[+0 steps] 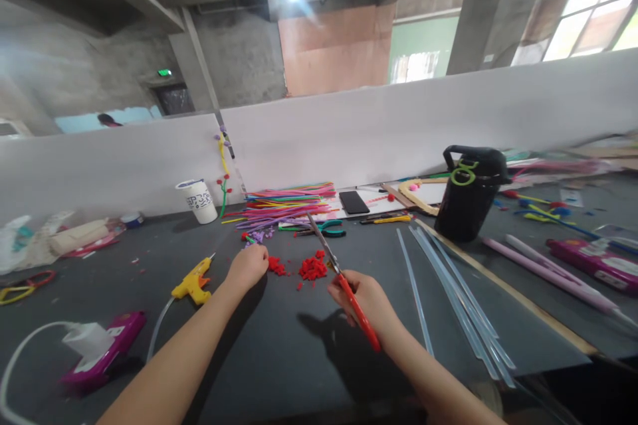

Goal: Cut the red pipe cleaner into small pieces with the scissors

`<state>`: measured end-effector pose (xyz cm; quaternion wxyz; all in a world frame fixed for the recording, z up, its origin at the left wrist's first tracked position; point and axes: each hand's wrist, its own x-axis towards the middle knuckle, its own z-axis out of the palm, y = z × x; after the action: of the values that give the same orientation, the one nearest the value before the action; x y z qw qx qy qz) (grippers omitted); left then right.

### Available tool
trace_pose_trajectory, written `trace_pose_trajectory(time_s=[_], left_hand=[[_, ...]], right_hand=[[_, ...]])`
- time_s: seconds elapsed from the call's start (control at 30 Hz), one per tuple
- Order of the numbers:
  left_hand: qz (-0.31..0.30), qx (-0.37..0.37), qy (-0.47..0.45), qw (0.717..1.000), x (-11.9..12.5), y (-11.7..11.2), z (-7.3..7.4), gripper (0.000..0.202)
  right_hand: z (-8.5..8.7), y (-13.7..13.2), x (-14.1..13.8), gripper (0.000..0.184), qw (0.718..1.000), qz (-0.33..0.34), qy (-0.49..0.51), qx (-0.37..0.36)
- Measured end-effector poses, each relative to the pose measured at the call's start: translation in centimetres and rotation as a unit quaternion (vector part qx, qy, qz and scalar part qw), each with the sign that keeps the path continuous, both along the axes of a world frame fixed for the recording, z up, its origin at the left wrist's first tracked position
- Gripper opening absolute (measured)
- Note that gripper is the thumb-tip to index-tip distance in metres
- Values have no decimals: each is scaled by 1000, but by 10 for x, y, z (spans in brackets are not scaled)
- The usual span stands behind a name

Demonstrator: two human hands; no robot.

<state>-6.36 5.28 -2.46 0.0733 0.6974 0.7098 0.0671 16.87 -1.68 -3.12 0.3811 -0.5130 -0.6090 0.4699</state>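
Note:
My right hand [366, 302] is closed round the red handles of a pair of scissors [333, 259], whose blades point up and away over the dark table [279, 345]. My left hand [248, 265] is curled, knuckles up, on the table right next to a small clump of red fuzzy bits [276, 267]; what its fingers pinch is hidden. A larger pile of red cut pieces [313, 269] lies between both hands, just left of the scissor blades.
A yellow glue gun [192, 284] lies left of my left hand. Behind are a bundle of coloured pipe cleaners [286, 202], a white cup [198, 200], a phone [353, 202], green-handled pliers [326, 229] and a black jug [468, 196]. Clear glue sticks [448, 285] lie at right.

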Motion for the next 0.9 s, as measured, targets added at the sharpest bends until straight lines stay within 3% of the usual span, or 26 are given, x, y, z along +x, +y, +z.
trace_pose_trajectory(time_s=[0.23,0.43,0.63,0.77,0.9], left_hand=[[-16,7,-30,999,4,-18,8,28],[-89,-23,-101,991,42,-44,-13,24],[-68,-40,-211,974,61,-38,-27,29],[-52,-87,-338,936,60,-49,-21,19],[-36,-127,-499,856,58,-77,-6,12]], right_hand=[[5,2,3,15,1000,-8,21,-5],[5,2,0,17,999,-14,36,-12],[0,5,-1,17,999,-16,35,-11],[-1,8,1,16,999,-17,35,-13],[-4,5,-3,16,998,4,50,-31]])
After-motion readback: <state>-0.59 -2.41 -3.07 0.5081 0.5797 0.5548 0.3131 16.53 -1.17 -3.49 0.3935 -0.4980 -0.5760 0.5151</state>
